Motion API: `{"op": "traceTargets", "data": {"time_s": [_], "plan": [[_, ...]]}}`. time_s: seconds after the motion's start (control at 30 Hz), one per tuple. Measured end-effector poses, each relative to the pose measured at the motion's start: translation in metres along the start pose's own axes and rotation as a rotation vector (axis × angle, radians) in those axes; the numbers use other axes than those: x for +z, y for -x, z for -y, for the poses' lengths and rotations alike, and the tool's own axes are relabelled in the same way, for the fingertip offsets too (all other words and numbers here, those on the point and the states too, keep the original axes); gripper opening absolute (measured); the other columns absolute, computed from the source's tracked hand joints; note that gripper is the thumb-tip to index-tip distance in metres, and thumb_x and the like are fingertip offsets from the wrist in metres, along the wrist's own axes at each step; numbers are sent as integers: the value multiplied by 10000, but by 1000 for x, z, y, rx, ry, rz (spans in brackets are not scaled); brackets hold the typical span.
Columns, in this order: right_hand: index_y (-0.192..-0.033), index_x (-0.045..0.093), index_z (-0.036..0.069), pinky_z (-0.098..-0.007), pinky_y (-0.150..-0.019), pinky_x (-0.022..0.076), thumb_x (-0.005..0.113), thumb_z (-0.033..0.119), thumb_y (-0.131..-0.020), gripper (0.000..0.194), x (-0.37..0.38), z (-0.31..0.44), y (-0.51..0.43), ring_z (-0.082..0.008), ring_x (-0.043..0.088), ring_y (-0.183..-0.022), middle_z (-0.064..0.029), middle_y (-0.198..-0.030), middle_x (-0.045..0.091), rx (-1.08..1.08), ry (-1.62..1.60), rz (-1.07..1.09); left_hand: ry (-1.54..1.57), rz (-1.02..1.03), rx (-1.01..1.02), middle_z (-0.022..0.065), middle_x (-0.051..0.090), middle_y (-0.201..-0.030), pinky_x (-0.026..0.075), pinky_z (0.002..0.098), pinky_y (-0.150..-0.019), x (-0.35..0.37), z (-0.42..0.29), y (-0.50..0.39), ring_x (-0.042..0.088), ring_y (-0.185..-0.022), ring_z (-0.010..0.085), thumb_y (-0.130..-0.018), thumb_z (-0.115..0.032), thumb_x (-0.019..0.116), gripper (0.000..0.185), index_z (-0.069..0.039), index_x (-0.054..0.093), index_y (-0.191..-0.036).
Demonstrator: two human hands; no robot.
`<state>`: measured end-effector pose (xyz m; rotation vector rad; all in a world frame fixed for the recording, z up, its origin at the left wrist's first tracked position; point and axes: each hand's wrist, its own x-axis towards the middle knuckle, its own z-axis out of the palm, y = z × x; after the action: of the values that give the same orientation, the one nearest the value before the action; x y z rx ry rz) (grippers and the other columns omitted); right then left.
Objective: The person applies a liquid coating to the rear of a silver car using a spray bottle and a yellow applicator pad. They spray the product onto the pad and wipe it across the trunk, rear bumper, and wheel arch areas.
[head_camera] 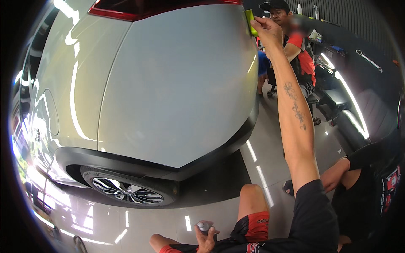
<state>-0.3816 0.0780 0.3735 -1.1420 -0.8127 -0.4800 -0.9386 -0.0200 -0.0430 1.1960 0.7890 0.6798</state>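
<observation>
My right hand [269,33] reaches up and holds a yellow-green applicator or cloth [252,23], its dark side against the far edge of the car's rear bumper [177,79]. The bumper looks pale and hazy across its middle. Low in the view, by my knees, my left hand [206,237] grips a small bottle with a grey top [204,226]. Above the bumper is a red tail light [117,11]. The bumper's black lower trim [218,150] curves round towards the rear wheel [128,191].
A person in a cap [300,53] sits beyond my right arm. Another person in dark clothes [357,189] is close at my right. Black seats [351,126] stand by the wall, near a shelf with bottles [316,36]. The glossy tiled floor [164,224] reflects lights.
</observation>
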Motion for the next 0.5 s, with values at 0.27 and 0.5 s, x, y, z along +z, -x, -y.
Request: {"op": "traceTargets", "data": {"time_s": [0.27, 0.5], "plan": [[-1053, 776, 38, -308, -725, 538, 789, 198, -846, 262, 34, 54, 68, -167, 692, -788, -77, -930, 741, -266, 254, -293, 36, 20, -82, 110, 552, -1194, 588, 326, -690, -41, 0, 7, 631, -893, 201, -994, -81, 623, 445, -64, 383, -1368], [-1033, 768, 70, -436, -788, 543, 772, 220, -827, 255, 103, 111, 138, -297, 656, -956, -88, -1014, 660, -513, 516, -438, -7, 111, 70, 165, 553, -1199, 634, 372, -798, -98, -1, 6, 624, -982, 210, -979, -23, 620, 399, -20, 380, -1298]]}}
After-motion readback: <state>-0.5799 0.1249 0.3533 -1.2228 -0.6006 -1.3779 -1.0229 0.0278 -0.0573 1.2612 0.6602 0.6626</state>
